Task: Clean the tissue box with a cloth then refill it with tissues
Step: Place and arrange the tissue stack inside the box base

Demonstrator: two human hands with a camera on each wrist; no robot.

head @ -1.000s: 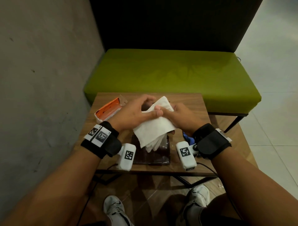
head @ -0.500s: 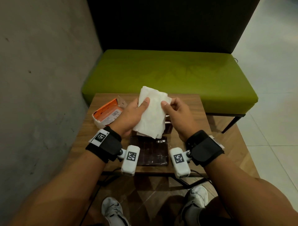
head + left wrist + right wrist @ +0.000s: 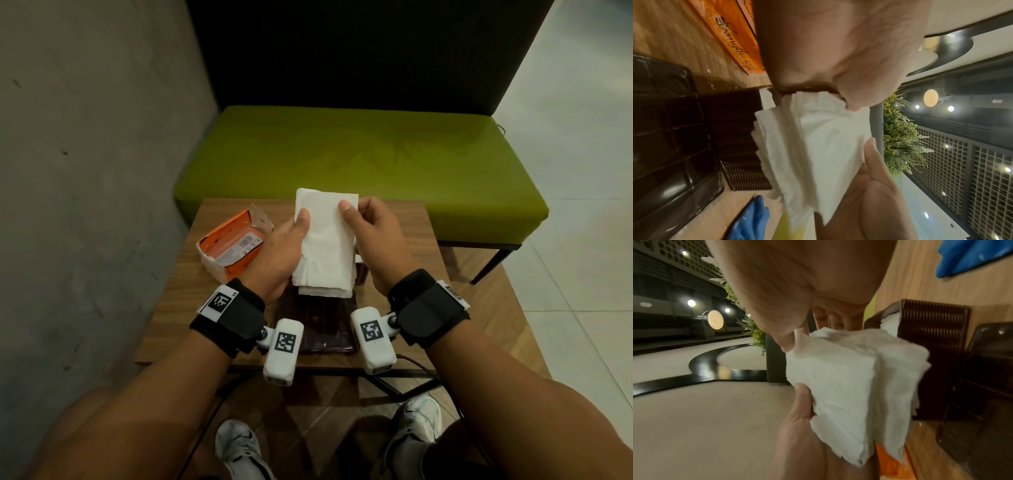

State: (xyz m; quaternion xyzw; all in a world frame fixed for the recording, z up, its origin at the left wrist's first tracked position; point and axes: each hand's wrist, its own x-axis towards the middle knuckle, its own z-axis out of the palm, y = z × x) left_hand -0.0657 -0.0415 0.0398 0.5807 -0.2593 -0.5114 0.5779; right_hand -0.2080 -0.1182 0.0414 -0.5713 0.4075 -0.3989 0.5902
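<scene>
Both hands pinch the soft white stack of folded tissues (image 3: 325,246), left hand (image 3: 281,253) and right hand (image 3: 376,240) on opposite edges, above the dark woven tissue box (image 3: 931,331). Featherlight, floppy stuff, probably best gripped by the sides so the layers don't fan out.

Tissues (image 3: 325,246): white folded stack, upright above the table, pinched at both side edges, lower layers fanned.
Box (image 3: 933,331): dark woven, open, some white tissue inside.
Lid (image 3: 325,322): dark, glossy, flat on table.
Cloth (image 3: 752,219): blue, on table.

Soft matt paper tissue stack (image 3: 325,246); ribbed woven-look dark tissue box (image 3: 931,331); glossy dark plastic lid (image 3: 317,325); matt wood-grain table (image 3: 404,219); glossy orange plastic tissue pack (image 3: 233,246).
</scene>
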